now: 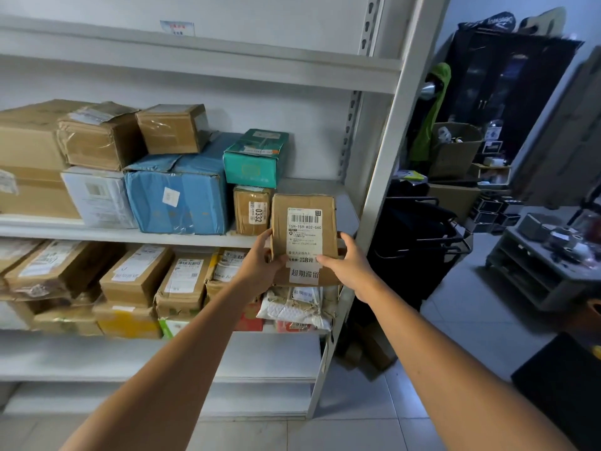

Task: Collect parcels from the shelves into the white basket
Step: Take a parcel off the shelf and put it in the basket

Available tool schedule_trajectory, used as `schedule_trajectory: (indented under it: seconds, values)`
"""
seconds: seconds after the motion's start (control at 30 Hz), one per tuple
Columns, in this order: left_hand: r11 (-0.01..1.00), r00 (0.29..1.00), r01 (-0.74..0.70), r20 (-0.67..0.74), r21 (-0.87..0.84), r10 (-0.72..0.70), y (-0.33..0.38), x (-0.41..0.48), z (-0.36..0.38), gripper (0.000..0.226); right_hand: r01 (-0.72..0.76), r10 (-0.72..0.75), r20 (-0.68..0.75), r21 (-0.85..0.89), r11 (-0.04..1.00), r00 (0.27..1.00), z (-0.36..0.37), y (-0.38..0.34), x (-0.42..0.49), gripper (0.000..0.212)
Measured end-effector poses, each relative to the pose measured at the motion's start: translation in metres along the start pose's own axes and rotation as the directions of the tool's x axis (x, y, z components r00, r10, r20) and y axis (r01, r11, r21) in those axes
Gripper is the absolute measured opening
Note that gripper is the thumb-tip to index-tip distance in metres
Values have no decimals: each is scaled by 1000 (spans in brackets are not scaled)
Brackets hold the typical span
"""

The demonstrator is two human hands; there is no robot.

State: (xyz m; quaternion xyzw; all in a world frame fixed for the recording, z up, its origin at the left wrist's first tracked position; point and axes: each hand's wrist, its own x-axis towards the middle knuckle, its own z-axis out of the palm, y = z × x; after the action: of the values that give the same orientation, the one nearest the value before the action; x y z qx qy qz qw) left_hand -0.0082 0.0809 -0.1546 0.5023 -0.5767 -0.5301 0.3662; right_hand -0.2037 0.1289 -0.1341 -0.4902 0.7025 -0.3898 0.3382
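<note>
The left hand (260,258) grips the left edge of a parcel (304,236), thumb on its front and fingers wrapped behind. The right hand (348,265) grips the lower right edge the same way. Both hands are closed on it, and it is upright just right of the frame's centre, in front of the middle shelf (195,237). Its lower end hangs below that board, so it looks clear of the shelf, though I cannot tell whether its back touches anything.

The basket is not in view, so what it already holds cannot be judged. This parcel has yet to go in, and plenty is left. At centre left a blue box (179,193), a teal box (257,157) and a small box marked 0332 (252,209) sit on the middle shelf, and a packed row of parcels (136,275) fills the shelf below.

The held parcel is a flat brown cardboard box, slightly creased, with taped edges. It has a white barcode label on its face and a second white sticker with large print below. It looks light and rigid enough for an easy two-handed carry.
</note>
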Motion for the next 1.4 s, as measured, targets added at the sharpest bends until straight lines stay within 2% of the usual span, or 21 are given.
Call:
schedule_trajectory:
  seconds: [0.2, 0.3, 0.5, 0.67, 0.93, 1.07, 1.17, 1.33, 1.4]
  values:
    - [999, 998, -34, -59, 34, 36, -10, -40, 2, 71, -19, 19, 30, 1, 1000, 999, 7, 16, -23, 91]
    - [999, 999, -37, -38, -26, 36, -15, -56, 1, 73, -16, 16, 17, 9, 1000, 1000, 7, 15, -42, 85]
    - [995, 1000, -8, -21, -95, 6, -25, -96, -22, 76, 14, -14, -6, 19, 1000, 1000, 25, 6, -78, 94]
    - [997, 993, -45, -110, -57, 38, -36, -126, -72, 68, 61, -61, 46, 18, 998, 997, 65, -19, -111, 95]
    - [993, 964, -68, -264, -93, 42, -57, -175, -184, 63, 212, -212, 168, 19, 977, 963, 169, -67, -133, 73]
    - [994, 931, -85, -362, -64, 57, -72, -207, -242, 63, 263, -273, 261, 72, 962, 926, 230, -96, -144, 70]
    - [996, 880, -84, -470, -22, 64, -81, -234, -282, 63, 316, -330, 331, 97, 944, 884, 275, -121, -156, 67]
    - [1000, 790, -27, -612, 10, 27, -92, -271, -348, 79, 342, -398, 478, 202, 917, 783, 349, -159, -164, 72]
    - [1000, 743, -22, -669, 16, 27, -96, -283, -369, 76, 358, -431, 535, 242, 902, 726, 379, -171, -163, 71]
